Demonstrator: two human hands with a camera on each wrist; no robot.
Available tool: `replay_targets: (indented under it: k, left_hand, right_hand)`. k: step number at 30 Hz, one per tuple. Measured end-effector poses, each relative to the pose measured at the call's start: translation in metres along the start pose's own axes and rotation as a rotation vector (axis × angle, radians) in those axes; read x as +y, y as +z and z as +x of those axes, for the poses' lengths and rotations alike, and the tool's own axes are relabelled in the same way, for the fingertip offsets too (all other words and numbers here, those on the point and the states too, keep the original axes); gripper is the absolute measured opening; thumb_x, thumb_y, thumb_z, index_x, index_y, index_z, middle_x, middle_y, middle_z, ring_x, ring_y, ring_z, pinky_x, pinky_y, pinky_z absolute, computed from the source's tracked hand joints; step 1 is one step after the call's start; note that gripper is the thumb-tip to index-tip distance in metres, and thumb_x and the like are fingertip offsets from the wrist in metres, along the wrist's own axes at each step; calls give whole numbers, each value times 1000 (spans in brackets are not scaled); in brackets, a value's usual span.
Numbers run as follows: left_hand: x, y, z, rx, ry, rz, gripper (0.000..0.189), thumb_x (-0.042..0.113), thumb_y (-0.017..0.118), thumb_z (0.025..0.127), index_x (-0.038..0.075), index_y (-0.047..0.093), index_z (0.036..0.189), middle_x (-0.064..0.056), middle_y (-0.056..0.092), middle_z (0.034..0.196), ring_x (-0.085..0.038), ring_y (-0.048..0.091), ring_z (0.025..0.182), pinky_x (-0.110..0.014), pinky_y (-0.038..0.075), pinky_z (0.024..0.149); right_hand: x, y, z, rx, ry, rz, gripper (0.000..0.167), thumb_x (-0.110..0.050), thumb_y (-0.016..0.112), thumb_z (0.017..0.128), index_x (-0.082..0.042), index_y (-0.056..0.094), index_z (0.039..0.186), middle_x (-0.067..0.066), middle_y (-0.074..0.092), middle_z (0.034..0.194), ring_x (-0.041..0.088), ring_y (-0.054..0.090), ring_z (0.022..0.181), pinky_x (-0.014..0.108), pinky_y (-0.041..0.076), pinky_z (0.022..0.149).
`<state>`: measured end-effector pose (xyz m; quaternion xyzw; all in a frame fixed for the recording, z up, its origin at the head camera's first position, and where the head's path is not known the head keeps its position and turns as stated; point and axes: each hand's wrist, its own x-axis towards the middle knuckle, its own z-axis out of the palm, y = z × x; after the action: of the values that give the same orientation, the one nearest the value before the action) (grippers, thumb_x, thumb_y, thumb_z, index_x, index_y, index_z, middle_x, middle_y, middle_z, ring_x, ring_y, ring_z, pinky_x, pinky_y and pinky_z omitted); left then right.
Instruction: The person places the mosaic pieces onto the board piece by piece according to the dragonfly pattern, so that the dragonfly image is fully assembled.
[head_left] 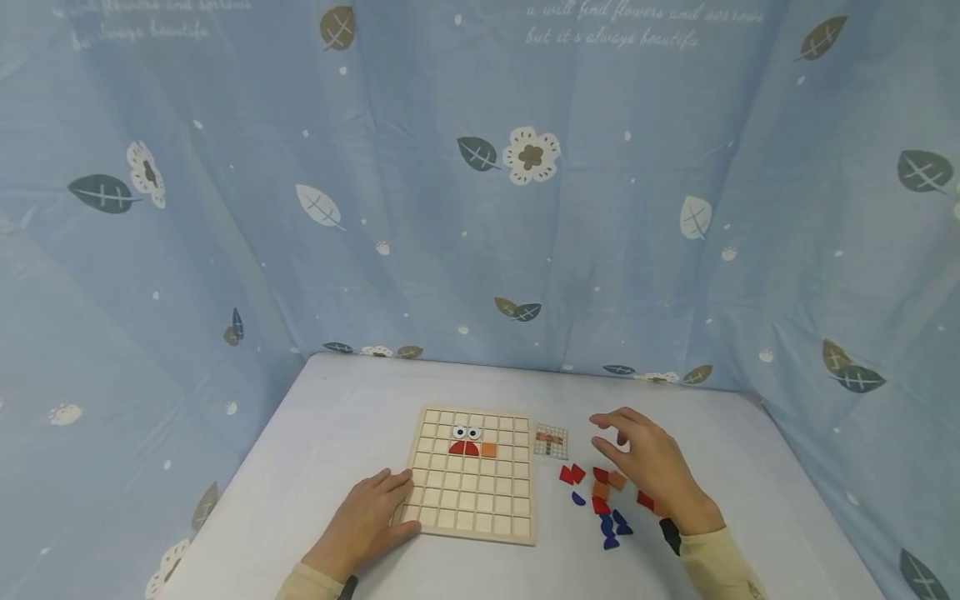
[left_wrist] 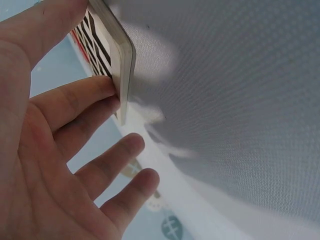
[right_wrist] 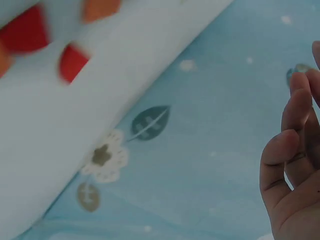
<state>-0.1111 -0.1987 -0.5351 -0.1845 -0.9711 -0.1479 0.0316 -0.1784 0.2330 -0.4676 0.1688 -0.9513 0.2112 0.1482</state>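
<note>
A wooden grid board (head_left: pixel 467 503) lies on the table. Two round eye pieces (head_left: pixel 460 432) sit in its upper cells, with two red curved pieces (head_left: pixel 457 449) below them and an orange square (head_left: pixel 489 450) beside the red. My left hand (head_left: pixel 371 512) rests at the board's lower left corner, thumb by the near edge; the left wrist view shows index and middle fingertips (left_wrist: pixel 107 86) against the edge and the other fingers spread. Above the loose pieces at the right hovers my right hand (head_left: pixel 651 458), its fingers loosely bent, a gap between thumb and index, nothing visible in it.
A small pattern card (head_left: pixel 551 441) lies right of the board. Several red (head_left: pixel 602 505), orange (head_left: pixel 617 480) and blue pieces (head_left: pixel 607 528) are scattered on the white table (head_left: pixel 337 417). A blue patterned curtain (head_left: pixel 420 208) hangs around the back and sides.
</note>
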Motion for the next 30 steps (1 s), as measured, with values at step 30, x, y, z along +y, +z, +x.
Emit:
replay_targets:
  k: [30]
  left_hand:
    - [2, -1, -2, -6, -7, -3, 67, 46, 79, 85, -1, 66, 130, -12, 61, 140, -42, 52, 131, -58, 43, 107]
  right_hand:
    - [69, -17, -78, -286, 324, -24, 41, -31, 85, 82, -14, 74, 118, -1, 70, 106, 17, 56, 84, 31, 52, 65]
